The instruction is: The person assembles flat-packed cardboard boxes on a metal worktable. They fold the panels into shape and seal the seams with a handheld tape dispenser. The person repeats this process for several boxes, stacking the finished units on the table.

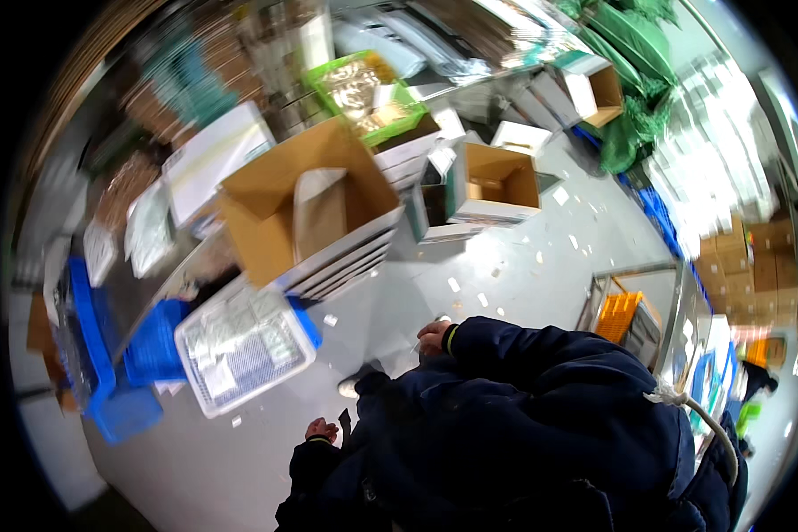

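My left hand (322, 430) hangs low at my side, fingers loosely bent and apart, with nothing seen in it. A dark strap-like piece (345, 426) shows beside it; whether they touch I cannot tell. My right hand (434, 338) hangs in front of the dark blue jacket (523, 399), its fingers loose and no object visible in them. Both hands are small and slightly blurred. Nearest to them is a white plastic basket (279, 350) holding clear plastic packaging. Beyond it stands a large open cardboard box (270, 208) with a flap inside.
Blue plastic bins (155, 341) stand at the left. Smaller open boxes (503, 177) sit farther off, near a green tray (390, 124) of packets. White scraps (454, 285) litter the grey floor (523, 266). A metal-framed cart with an orange crate (619, 316) stands at the right.
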`<state>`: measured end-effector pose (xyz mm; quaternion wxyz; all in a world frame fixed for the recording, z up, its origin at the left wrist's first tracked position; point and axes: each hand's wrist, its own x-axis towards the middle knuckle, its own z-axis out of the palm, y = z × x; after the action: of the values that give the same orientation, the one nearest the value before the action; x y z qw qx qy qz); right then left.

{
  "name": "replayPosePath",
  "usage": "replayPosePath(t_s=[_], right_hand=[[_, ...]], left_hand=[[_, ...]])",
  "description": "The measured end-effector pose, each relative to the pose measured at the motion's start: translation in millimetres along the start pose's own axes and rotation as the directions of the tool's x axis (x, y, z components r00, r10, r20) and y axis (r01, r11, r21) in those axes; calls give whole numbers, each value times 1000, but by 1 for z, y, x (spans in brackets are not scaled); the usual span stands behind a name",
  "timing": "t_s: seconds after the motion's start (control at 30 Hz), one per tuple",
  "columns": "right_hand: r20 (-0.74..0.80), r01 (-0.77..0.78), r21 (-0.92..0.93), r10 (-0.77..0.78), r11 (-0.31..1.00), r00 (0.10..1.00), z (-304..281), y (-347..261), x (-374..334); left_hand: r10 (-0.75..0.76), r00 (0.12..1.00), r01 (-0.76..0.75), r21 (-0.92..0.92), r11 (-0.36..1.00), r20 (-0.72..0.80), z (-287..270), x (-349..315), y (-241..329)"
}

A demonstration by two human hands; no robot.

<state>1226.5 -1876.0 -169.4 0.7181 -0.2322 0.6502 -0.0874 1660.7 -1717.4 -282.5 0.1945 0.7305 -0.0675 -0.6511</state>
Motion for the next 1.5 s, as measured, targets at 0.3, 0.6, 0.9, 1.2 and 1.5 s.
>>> replayPosePath(t_s=[0.3,0.6,0.9,1.2,1.5], right_hand=[[-351,259,414,-110,872,930,-254,76,-68],[-545,503,587,-150,635,825,-384,103,-66],[-544,514,722,-79,463,835,-488,108,-37],[-471,457,745,-103,487,876,-606,72,-31],[-580,518,760,50,393,813,-840,159,-72]], left_hand=[[108,944,-213,326,921,311,256,41,111],[67,864,-346,492,799,499,524,6,245],[99,820,-495,611,617,564,697,9,338],[648,136,-957,-70,281,750,930,-26,530],[701,-643,-537,469,-701,309,1073,-267,805]])
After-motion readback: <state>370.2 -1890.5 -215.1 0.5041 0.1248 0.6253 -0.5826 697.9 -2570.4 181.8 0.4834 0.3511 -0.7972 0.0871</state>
